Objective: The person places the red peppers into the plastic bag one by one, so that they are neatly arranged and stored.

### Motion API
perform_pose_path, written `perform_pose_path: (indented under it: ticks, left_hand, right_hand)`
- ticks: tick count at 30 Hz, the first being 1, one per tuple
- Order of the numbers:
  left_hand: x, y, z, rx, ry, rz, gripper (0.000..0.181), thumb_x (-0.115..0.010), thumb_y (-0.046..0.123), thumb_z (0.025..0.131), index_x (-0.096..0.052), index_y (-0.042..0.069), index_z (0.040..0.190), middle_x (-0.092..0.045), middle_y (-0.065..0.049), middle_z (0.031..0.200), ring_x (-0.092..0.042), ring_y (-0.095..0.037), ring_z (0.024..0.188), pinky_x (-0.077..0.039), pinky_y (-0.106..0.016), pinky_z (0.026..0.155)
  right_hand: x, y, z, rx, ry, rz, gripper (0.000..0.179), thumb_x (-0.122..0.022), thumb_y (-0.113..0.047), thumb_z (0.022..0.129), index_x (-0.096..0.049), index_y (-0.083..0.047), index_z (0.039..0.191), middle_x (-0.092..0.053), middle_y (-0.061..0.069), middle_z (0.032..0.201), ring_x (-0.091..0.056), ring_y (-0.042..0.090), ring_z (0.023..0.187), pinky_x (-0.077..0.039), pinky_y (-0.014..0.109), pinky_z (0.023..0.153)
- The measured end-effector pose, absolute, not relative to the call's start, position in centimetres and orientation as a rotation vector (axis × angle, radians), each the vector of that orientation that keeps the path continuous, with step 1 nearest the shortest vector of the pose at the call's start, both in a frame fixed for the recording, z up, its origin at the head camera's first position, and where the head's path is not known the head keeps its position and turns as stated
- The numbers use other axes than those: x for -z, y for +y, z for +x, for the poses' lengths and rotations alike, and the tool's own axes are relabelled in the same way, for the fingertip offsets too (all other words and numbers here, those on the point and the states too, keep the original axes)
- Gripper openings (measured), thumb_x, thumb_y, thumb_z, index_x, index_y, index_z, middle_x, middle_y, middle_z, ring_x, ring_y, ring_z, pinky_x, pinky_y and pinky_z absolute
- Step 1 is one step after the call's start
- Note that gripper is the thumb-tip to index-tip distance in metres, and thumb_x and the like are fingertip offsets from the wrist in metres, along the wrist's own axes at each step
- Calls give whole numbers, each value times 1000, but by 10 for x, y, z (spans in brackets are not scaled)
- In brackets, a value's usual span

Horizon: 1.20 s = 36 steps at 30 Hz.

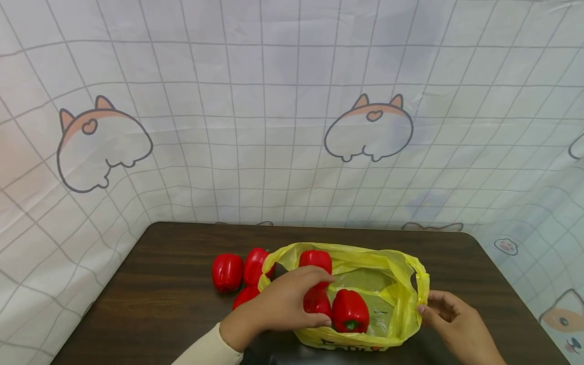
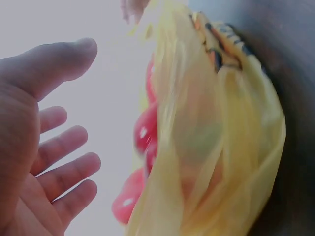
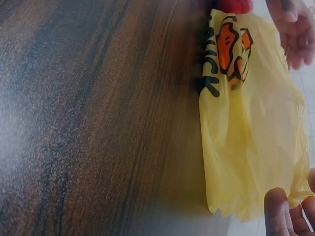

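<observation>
A thin yellow plastic bag (image 1: 401, 310) lies on the table with its mouth spread wide. Inside show red bell peppers: one at the back (image 1: 316, 259), one at the front (image 1: 350, 310), and one partly covered by my left hand (image 1: 285, 299). That hand hovers over the bag's left side; the left wrist view shows its thumb and fingers (image 2: 81, 164) spread apart with nothing between them. At the bag's right end my right hand (image 1: 456, 324) pinches the edge by the handle loop between thumb and fingers. Dark lettering and an orange print (image 3: 226, 46) mark the bag's side.
Left of the bag, three more red bell peppers sit on the dark wooden table (image 1: 150, 294): one outermost (image 1: 227, 272), one behind (image 1: 254, 266), one partly hidden by the left hand and bag (image 1: 244, 296). A white gridded cloth (image 1: 255, 116) hangs behind the table.
</observation>
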<state>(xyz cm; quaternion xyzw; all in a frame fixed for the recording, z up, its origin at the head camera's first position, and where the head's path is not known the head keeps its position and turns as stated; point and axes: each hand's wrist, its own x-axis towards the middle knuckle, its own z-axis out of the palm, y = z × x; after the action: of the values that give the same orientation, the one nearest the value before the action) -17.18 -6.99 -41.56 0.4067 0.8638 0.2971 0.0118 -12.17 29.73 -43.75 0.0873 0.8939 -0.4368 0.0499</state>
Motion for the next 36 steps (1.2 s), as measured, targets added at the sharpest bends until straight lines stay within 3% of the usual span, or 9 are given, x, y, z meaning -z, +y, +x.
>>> perform_pose_path:
  ticks: [10, 17, 24, 36]
  left_hand:
    - [407, -116, -173, -1031, 2684, 1072, 69, -86, 38, 82, -56, 24, 142, -58, 10, 137, -54, -15, 129, -48, -42, 105]
    - [406, -141, -172, -1168, 2692, 1026, 68, -89, 33, 80, -58, 25, 141, -57, 14, 139, -51, -11, 131, -48, -44, 106]
    - [405, -165, -170, -1288, 2735, 926, 70, -91, 36, 78, -57, 34, 139, -55, 16, 140, -51, -16, 131, -50, -53, 102]
    - [411, -200, -174, -1320, 2806, 763, 69, -91, 33, 77, -58, 29, 138, -55, 8, 142, -51, -25, 133, -47, -60, 102]
  right_hand:
    - [436, 299, -120, 1352, 2699, 279, 73, -70, -53, 94, -54, 2, 138, -73, 10, 113, -73, 24, 93, -60, 41, 78]
    - [437, 299, -120, 1346, 2695, 277, 74, -70, -55, 93, -55, 1, 138, -74, 8, 111, -73, 22, 92, -60, 42, 79]
    - [437, 299, -120, 1342, 2703, 278, 73, -70, -55, 93, -55, 1, 138, -74, 8, 111, -73, 22, 92, -59, 43, 79]
    - [438, 299, -120, 1336, 2717, 279, 71, -70, -53, 94, -55, 1, 138, -73, 9, 111, -73, 23, 91, -60, 42, 78]
